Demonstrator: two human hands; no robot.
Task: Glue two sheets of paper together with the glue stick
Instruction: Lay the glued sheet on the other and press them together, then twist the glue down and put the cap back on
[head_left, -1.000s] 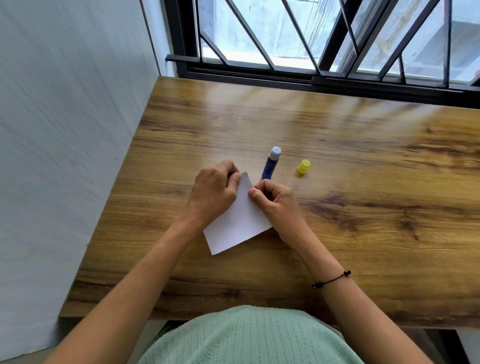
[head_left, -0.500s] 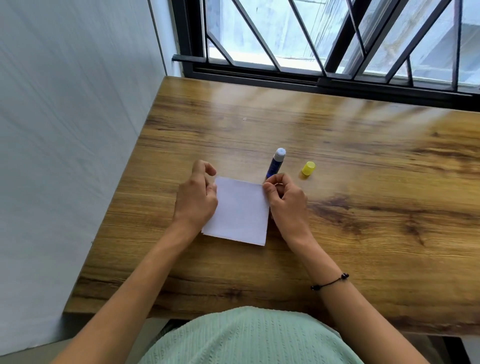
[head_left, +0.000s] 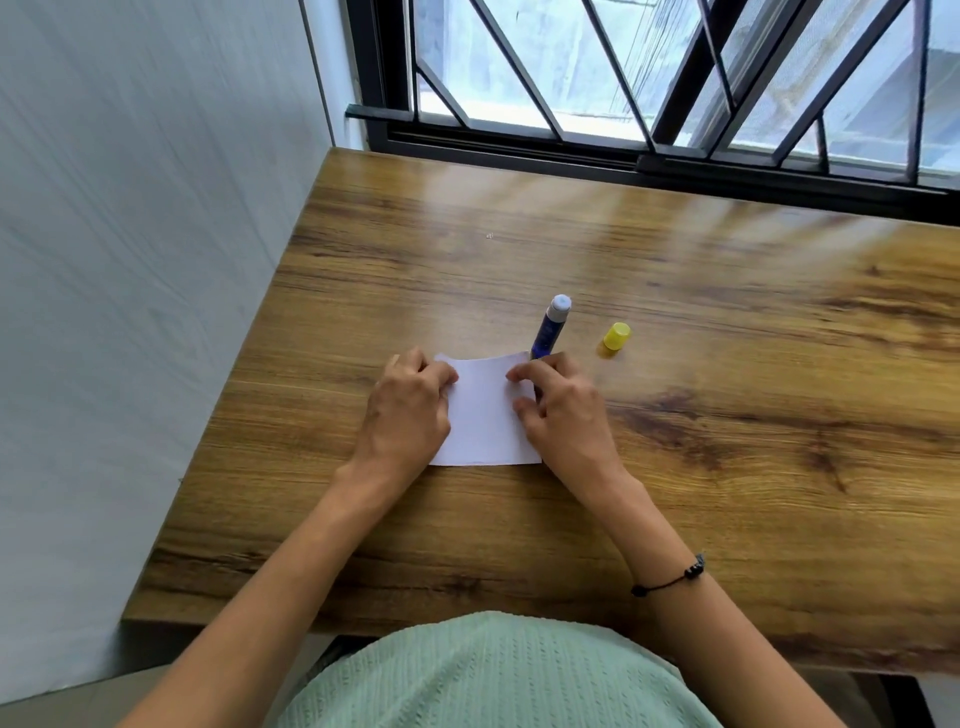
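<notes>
A small white square of paper lies on the wooden table, squared to the near edge. My left hand rests on its left side with the fingers curled over the upper left corner. My right hand presses on its right side, fingertips on the upper right corner. I see only one top surface, so I cannot tell whether two sheets are stacked. Just beyond the paper's far right corner lies the blue glue stick, uncapped, its pale tip pointing away. Its yellow cap lies a little to the right.
A white wall runs along the table's left edge. A window with black bars stands behind the far edge. My light green top is at the near edge.
The paper has turned from a diagonal position to square with the table edge. Both hands shifted apart from its top corner to its left and right sides.
</notes>
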